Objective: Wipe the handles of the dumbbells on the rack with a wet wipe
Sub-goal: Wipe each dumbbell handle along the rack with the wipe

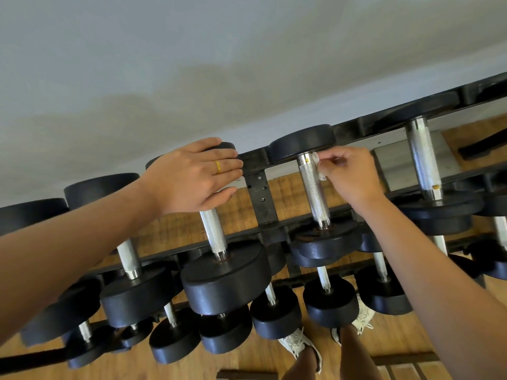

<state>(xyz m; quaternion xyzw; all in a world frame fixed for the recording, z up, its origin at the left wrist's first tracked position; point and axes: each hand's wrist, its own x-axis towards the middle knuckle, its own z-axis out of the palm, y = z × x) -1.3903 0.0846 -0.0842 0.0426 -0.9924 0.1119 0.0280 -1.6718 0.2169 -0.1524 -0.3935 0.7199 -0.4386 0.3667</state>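
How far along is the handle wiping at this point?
Done: no handle shows clear traces of wiping, so I cannot tell. In hand: the right hand pinches the wet wipe against the top of one upper-tier dumbbell handle; the left hand rests on the neighbouring dumbbell's head. Left: most of that handle, probably the lower-tier handles.

A pale grey wall (192, 50) rises above a wooden floor (137, 363) and white sneakers (299, 344).
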